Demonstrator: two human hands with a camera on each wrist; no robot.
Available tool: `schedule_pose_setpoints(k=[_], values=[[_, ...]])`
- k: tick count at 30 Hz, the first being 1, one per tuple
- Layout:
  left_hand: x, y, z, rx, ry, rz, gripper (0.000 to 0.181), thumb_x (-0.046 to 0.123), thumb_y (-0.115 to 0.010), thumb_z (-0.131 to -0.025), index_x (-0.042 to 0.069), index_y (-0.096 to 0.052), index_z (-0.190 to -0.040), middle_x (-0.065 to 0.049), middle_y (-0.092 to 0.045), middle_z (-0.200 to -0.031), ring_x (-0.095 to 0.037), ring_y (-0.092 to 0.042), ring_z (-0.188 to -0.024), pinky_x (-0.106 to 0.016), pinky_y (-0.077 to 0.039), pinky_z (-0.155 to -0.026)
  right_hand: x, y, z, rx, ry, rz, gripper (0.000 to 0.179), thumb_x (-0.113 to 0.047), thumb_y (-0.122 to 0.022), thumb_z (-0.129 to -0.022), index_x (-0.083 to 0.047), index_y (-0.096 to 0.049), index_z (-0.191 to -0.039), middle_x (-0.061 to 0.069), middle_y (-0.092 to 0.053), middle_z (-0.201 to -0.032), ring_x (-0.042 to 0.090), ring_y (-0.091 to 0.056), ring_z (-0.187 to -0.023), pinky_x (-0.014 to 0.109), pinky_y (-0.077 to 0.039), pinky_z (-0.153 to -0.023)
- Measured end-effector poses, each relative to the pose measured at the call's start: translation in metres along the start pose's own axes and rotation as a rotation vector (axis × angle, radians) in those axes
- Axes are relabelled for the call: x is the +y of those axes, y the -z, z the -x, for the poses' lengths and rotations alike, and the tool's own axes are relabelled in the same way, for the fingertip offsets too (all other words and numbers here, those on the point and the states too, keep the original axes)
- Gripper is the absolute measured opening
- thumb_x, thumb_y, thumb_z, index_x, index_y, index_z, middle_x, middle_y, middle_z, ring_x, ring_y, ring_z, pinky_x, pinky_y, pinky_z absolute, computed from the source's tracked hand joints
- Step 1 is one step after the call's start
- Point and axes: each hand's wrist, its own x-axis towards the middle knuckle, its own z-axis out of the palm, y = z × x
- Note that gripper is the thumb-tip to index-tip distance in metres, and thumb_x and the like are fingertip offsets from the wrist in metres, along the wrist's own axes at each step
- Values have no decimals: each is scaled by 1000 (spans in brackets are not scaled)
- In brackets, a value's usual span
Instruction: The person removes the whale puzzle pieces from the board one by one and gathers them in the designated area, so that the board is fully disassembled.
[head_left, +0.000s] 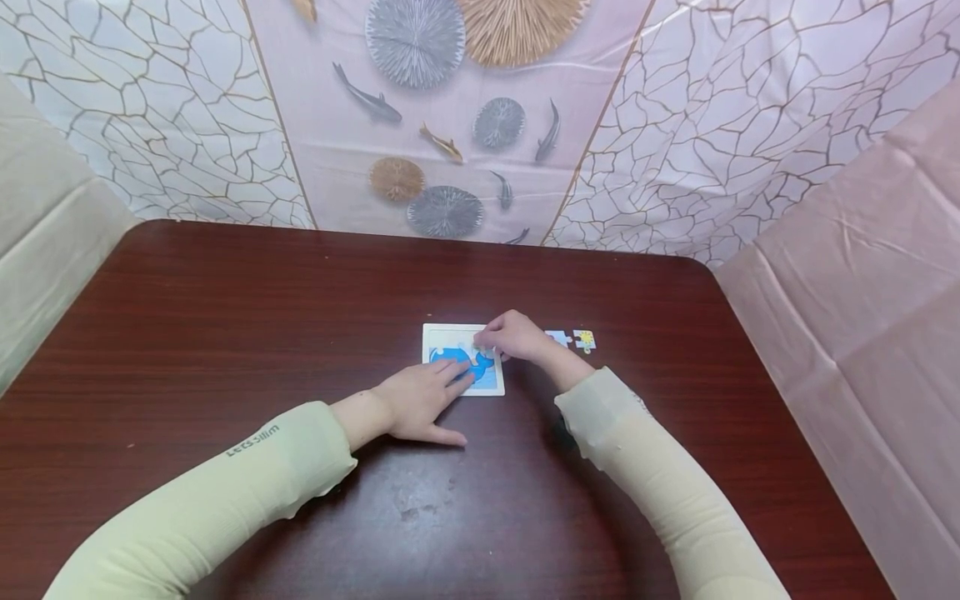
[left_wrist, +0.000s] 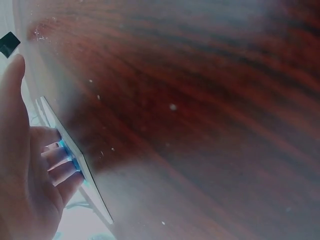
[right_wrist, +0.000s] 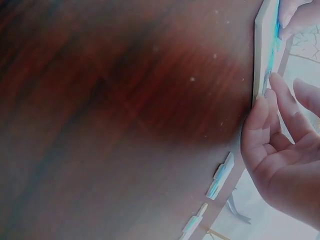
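A small jigsaw puzzle (head_left: 486, 379) with a blue whale picture lies in a white-rimmed tray on the table. My left hand (head_left: 422, 400) rests flat over the tray's lower left, fingers spread across the picture and thumb out on the tabletop. At the tray's upper right, my right hand (head_left: 517, 335) has bent fingers and pinches a pale puzzle piece, mostly hidden by the fingertips. In the right wrist view, some curled fingers (right_wrist: 257, 117) touch the tray's edge (right_wrist: 260, 50). Two loose puzzle pieces (head_left: 584, 339) lie right of the tray, one bearing a yellow sun shape.
The dark red-brown wooden table (head_left: 225, 333) has rounded far corners. Patterned cloth (head_left: 450, 125) hangs behind it, and pale cloth (head_left: 862, 292) borders the right side. A small black object (left_wrist: 9, 45) shows at the edge of the left wrist view.
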Motion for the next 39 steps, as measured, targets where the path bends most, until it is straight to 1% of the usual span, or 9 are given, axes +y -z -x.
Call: schedule_pose_setpoints(k=[2,5,7,10,13,19,21,27,39], values=[[0,0,0,-3,-2,-2,89,69,-42,-85,7,-28,-147,-11,-27,-154,-25,-28,-141,-37,-30,-113,-2,0,0,-5,4,17,29,-31,-59,-90,-6,-74,-93,1,-54,-60,16,-53,-59,21,-47,-60],[-1,-1,0,-1,-8,-11,89,69,-42,-85,6,-29,-147,-11,-27,-153,-26,-28,-141,-36,-30,-113,-3,1,-1,-11,4,36,30,-31,-60,-90,-5,-74,-94,2,-55,-60,16,-53,-58,21,-46,-58],[-2,-1,0,5,-13,-15,89,69,-42,-86,6,-29,-147,-11,-28,-153,-26,-29,-140,-36,-30,-113,-4,0,-1,-16,3,46,30,-32,-59,-90,-5,-73,-98,3,-59,-66,16,-53,-60,21,-47,-58],[-2,-1,0,17,-20,-23,88,69,-42,-86,5,-30,-146,-12,-29,-152,-26,-30,-140,-36,-30,-113,-5,0,0,-22,9,59,30,-32,-59,-90,-7,-72,-102,5,-65,-81,17,-54,-64,21,-48,-59],[-2,-1,0,21,-20,-26,88,68,-42,-86,5,-30,-146,-12,-30,-152,-26,-30,-140,-36,-31,-113,-5,2,1,-32,28,62,27,-28,-59,-91,-7,-71,-103,8,-68,-94,17,-57,-72,23,-50,-63],[-1,0,0,9,-17,-14,88,68,-42,-86,6,-29,-147,-12,-28,-153,-26,-29,-140,-37,-30,-113,-4,4,6,-51,49,42,19,-15,-61,-90,-6,-70,-104,11,-68,-108,20,-62,-90,28,-56,-74],[-1,0,1,7,-15,-10,88,68,-42,-86,6,-29,-147,-12,-27,-153,-26,-29,-141,-37,-30,-113,-4,5,7,-54,54,29,19,-12,-61,-89,-5,-70,-104,13,-68,-109,21,-63,-90,29,-56,-75],[-1,-1,0,8,-14,-12,88,68,-42,-86,6,-29,-147,-12,-27,-153,-26,-29,-140,-37,-31,-113,-3,6,7,-61,26,-55,18,-5,-63,-87,-1,-70,-103,16,-68,-104,20,-67,-83,30,-57,-76],[-2,-1,0,15,-17,-2,89,68,-43,-86,6,-28,-147,-12,-27,-153,-27,-29,-140,-37,-30,-113,1,8,5,-64,-14,-141,19,-2,-62,-87,-1,-70,-104,17,-68,-108,21,-69,-88,30,-56,-78]])
